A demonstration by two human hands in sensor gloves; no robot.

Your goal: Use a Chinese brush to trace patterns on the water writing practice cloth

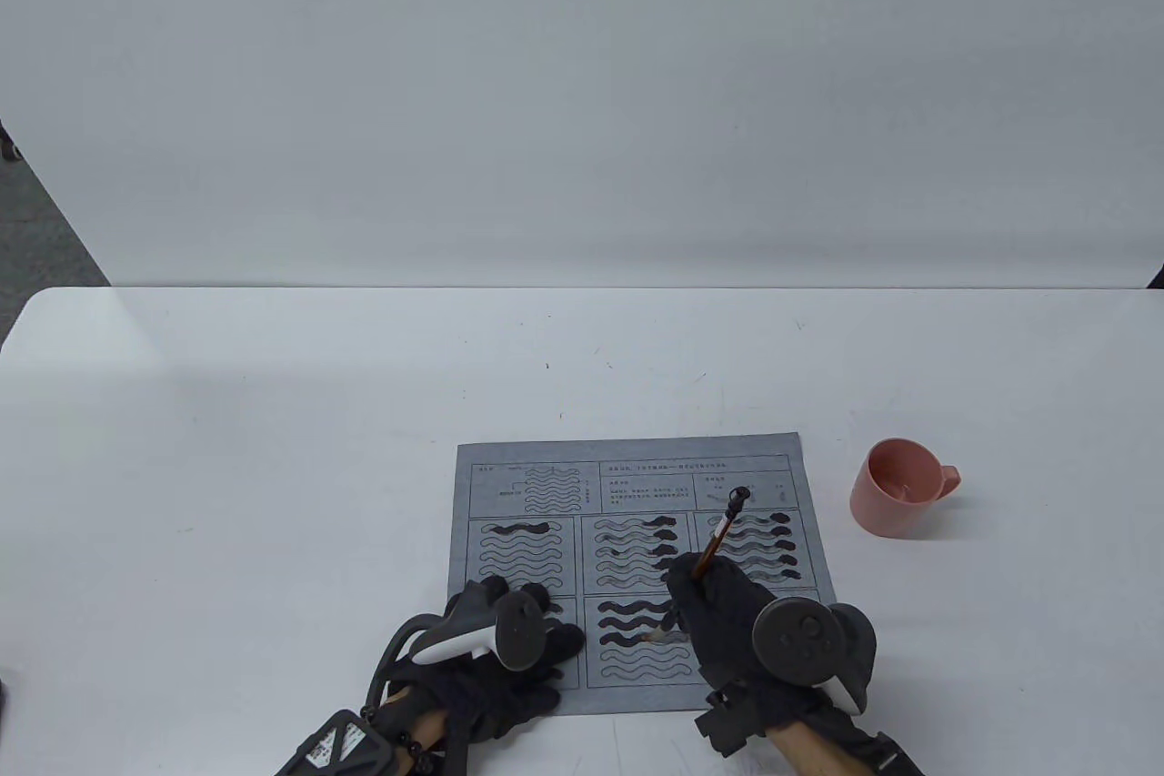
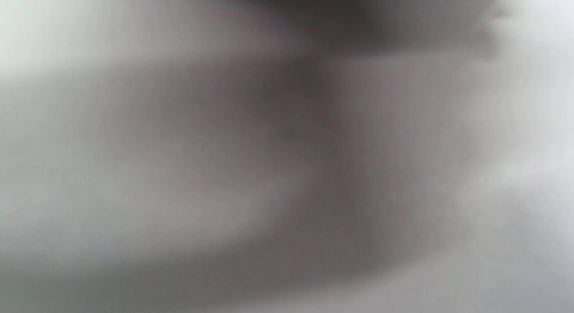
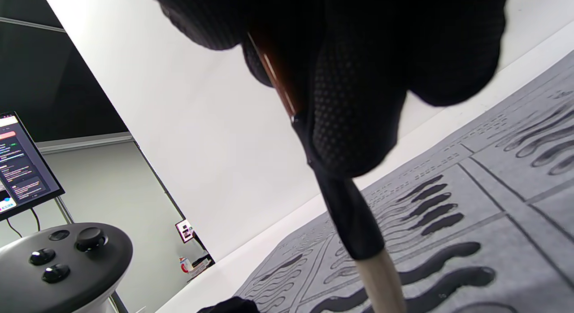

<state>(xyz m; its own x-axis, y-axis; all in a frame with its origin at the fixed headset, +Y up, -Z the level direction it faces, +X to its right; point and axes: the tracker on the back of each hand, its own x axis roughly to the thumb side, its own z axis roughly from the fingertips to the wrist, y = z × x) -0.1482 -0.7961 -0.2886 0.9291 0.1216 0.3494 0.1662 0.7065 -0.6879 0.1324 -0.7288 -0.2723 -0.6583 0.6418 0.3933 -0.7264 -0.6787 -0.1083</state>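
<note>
A grey water writing cloth printed with boxes of wavy lines lies on the white table. Some waves are wet and dark. My right hand grips a brown Chinese brush, its tip on the wavy lines of the lower middle box. In the right wrist view my gloved fingers hold the brush above dark wet strokes on the cloth. My left hand rests flat on the cloth's lower left corner. The left wrist view is a grey blur.
A pink cup stands on the table to the right of the cloth. A white wall backs the table's far edge. A monitor stands off to the side in the right wrist view.
</note>
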